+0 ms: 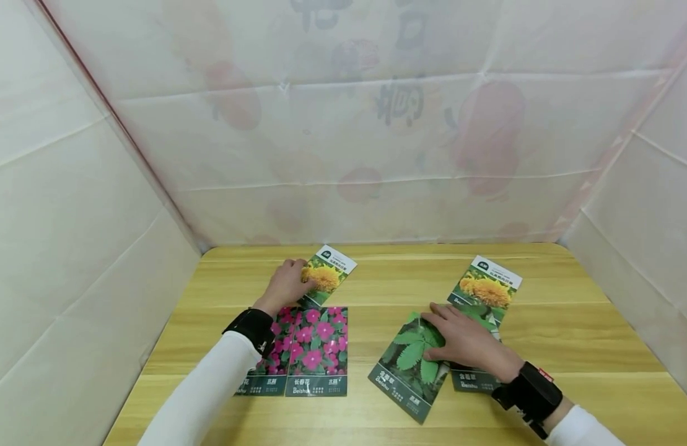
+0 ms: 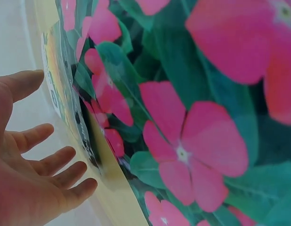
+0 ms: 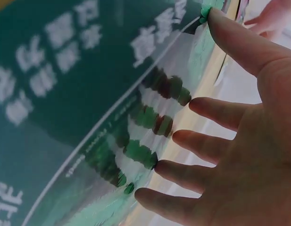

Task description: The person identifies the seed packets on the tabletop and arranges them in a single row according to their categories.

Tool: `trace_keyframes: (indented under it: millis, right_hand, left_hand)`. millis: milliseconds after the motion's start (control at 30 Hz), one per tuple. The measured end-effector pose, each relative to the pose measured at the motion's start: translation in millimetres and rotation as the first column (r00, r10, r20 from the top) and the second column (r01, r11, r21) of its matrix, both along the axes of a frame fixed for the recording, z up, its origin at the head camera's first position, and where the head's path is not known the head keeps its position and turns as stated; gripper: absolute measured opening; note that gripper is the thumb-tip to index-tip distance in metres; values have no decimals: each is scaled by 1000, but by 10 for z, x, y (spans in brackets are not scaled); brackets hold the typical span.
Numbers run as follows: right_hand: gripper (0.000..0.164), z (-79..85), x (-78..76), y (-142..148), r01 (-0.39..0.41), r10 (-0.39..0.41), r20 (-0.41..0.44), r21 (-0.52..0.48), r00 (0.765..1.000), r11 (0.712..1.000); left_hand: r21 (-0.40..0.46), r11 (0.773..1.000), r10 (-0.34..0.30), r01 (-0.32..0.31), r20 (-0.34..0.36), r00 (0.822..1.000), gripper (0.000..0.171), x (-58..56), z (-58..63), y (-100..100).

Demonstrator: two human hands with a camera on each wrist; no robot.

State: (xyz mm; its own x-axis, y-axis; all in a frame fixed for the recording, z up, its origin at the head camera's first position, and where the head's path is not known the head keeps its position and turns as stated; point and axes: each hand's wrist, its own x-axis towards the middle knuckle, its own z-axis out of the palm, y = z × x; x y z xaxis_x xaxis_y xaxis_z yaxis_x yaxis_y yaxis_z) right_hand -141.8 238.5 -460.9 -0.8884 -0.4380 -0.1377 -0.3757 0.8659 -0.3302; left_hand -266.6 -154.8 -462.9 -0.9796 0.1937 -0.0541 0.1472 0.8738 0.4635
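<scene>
My left hand lies at the left edge of a seed packet with yellow flowers, its fingers loosely bent in the left wrist view. Just below are two packets with pink flowers, one nearer the middle and one to its left, partly behind my forearm. With spread, fairly straight fingers, my right hand touches the upper right of a tilted green-leaf packet. A second leaf packet sits partly hidden under that hand. Beyond it is another yellow-flower packet, tilted, its lower part overlapped by my hand.
The packets lie on a wooden table with light grain. Pale fabric walls surround it: one at the back, one at the left and one at the right. Both wrists carry black straps.
</scene>
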Motion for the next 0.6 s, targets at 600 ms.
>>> trace_keyframes:
  millis: [600]
  right_hand:
    - [84, 17, -46, 521, 17, -12, 87, -63, 996, 998]
  left_hand:
    - [-70, 997, -31, 30, -5, 1000, 74, -31, 15, 16]
